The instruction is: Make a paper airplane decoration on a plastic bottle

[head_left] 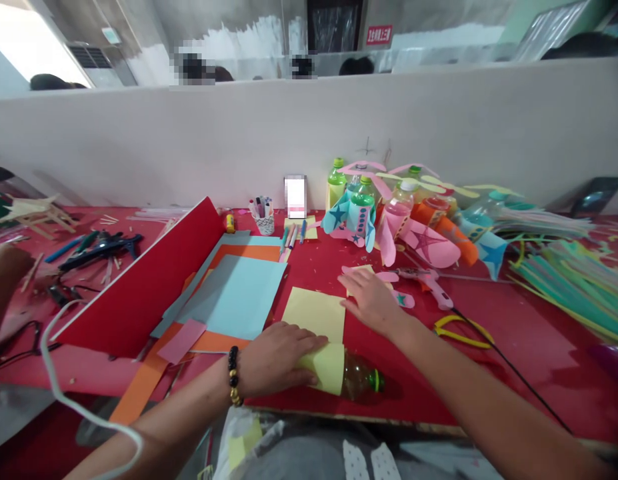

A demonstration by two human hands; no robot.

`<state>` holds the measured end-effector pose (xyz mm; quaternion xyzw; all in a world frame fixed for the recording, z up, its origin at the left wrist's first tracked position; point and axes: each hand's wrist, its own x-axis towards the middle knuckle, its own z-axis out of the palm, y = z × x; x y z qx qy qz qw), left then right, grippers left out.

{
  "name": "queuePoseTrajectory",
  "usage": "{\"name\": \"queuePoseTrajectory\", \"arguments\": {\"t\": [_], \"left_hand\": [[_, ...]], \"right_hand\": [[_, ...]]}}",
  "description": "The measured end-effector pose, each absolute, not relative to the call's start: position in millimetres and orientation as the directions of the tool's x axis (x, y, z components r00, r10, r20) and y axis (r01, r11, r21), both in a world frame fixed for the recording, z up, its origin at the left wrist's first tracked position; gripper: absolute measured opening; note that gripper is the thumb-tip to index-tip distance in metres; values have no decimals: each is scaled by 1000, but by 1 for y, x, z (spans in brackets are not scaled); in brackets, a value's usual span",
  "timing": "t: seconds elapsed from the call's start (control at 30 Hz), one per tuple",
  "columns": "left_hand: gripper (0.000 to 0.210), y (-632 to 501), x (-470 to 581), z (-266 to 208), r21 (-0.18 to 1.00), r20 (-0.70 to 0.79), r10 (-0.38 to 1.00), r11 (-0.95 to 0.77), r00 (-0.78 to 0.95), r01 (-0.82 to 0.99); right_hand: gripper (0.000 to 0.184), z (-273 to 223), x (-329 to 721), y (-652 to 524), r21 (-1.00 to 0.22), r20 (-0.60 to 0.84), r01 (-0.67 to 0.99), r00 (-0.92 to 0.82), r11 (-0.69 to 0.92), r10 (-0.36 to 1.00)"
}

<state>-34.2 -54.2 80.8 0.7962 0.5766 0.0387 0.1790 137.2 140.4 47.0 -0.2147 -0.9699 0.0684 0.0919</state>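
A clear plastic bottle (357, 379) with a green cap lies on its side near the table's front edge, cap to the right. Yellow paper (329, 369) is wrapped around its body. My left hand (281, 357) is closed over the wrapped part, holding it. Behind the bottle lies a flat sheet of yellow paper (313, 308). My right hand (373, 300) is open, fingers apart, reaching over small yellow and pink paper pieces; whether it touches them I cannot tell. Just beyond it are a pink cutout with a star (403, 299) and a pink glue gun (435, 287).
Decorated bottle planes (359, 213) stand at the back right. Yellow-handled scissors (463, 331) and the glue gun's cord lie to the right. Blue paper sheets (233, 293) are stacked at left beside a red divider (153, 287). A pen cup (263, 221) and phone (295, 197) stand behind.
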Motion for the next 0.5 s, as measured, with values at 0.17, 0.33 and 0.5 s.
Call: {"name": "queuePoseTrajectory", "arguments": {"t": [0.17,0.33,0.5], "left_hand": [[58,-52,-36,82,356,-172,920,-276,353,893],[58,-46,-38,86,394,-196,898,-296,394,870],[58,-38,-40,91,387,-206,894,-299,398,872]], "right_hand": [[35,41,107,122,-195,37,408,-905,892,423],[16,36,91,120,-203,-38,499,-864,843,502],[10,36,91,120,-310,-58,512,-851,801,522]]}}
